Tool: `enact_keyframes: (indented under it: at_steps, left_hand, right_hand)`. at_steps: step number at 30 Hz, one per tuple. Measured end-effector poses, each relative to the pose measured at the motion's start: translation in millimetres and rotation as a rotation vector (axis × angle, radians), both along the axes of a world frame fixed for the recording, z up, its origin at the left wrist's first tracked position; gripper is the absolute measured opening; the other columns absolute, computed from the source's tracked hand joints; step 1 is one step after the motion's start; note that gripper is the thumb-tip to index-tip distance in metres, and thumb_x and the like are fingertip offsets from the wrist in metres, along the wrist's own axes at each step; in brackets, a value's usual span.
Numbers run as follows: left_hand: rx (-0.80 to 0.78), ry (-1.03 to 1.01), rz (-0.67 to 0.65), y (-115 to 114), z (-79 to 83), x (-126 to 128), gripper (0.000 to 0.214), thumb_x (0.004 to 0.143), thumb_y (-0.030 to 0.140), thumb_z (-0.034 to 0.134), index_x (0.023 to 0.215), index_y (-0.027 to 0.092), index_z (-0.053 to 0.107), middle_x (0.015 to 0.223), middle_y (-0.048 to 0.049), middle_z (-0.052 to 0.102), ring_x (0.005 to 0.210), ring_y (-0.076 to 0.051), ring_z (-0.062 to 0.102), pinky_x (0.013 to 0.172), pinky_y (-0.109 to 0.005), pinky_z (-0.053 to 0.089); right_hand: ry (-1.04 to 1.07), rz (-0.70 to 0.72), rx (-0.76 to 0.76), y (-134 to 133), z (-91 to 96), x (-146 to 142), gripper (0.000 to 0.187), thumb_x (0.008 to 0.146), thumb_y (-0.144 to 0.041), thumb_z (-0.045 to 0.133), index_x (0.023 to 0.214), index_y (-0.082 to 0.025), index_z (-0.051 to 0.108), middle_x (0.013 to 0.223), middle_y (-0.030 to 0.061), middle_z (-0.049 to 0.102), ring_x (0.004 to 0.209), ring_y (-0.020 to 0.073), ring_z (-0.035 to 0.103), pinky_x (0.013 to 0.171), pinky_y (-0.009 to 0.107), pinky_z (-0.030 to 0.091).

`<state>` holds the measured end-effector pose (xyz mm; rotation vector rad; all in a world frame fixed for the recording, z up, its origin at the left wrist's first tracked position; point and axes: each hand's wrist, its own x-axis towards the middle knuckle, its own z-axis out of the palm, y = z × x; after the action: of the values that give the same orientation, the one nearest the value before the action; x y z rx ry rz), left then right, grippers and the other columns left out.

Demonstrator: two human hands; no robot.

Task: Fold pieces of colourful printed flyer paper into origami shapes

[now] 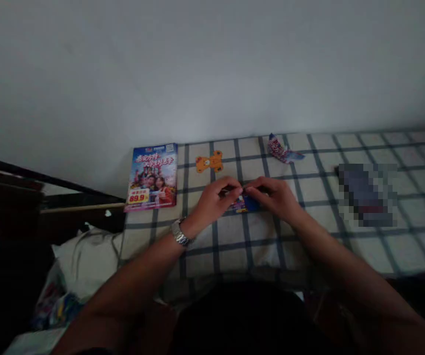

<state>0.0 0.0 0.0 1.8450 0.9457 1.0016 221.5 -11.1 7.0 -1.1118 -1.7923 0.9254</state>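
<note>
Both hands meet over a checked cloth (234, 246). My left hand (215, 199), with a metal watch (180, 232) on its wrist, pinches one end of a small blue printed paper piece (245, 203). The fingers of my right hand (275, 195) are closed on the other end of that piece. The paper lies low on the cloth, partly hidden by the fingers.
A colourful flyer (153, 176) lies at the cloth's far left corner. An orange bear-shaped cutout (210, 162) and a folded printed paper shape (281, 149) sit near the wall. A blurred dark object (366, 195) is at right. A pale bag (82, 256) sits at lower left.
</note>
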Motion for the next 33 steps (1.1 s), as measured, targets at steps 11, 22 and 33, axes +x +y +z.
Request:
enact_keyframes:
  at_steps: [11, 22, 33]
  left_hand:
    - [-0.113, -0.052, 0.032, 6, -5.3, -3, 0.03, 0.1, 0.049, 0.069, 0.099, 0.02, 0.076, 0.09, -0.002, 0.077, 0.082, -0.015, 0.072, 0.073, -0.024, 0.054]
    - [-0.121, 0.01, 0.111, 12, -5.1, -7, 0.027, 0.097, 0.046, 0.072, 0.093, 0.02, 0.075, 0.086, -0.0025, 0.078, 0.077, -0.016, 0.071, 0.072, -0.026, 0.056]
    - [-0.003, 0.112, 0.093, 17, -8.8, -10, 0.015, 0.1, 0.036, 0.071, 0.098, 0.021, 0.077, 0.09, -0.0008, 0.079, 0.081, -0.016, 0.074, 0.077, -0.028, 0.059]
  right_hand:
    - [0.078, -0.037, -0.137, 6, -6.1, 2, 0.028, 0.096, -0.048, 0.072, 0.091, -0.021, 0.077, 0.084, 0.0024, 0.077, 0.075, 0.0185, 0.068, 0.069, 0.03, 0.051]
    - [0.052, -0.076, -0.164, 10, -6.8, 3, 0.035, 0.093, -0.054, 0.072, 0.09, -0.02, 0.077, 0.082, 0.0032, 0.077, 0.07, 0.0182, 0.067, 0.064, 0.03, 0.051]
    - [-0.119, -0.116, -0.073, 14, -13.7, 7, 0.024, 0.095, -0.043, 0.07, 0.103, -0.022, 0.08, 0.091, 0.0044, 0.081, 0.078, 0.0212, 0.073, 0.069, 0.032, 0.056]
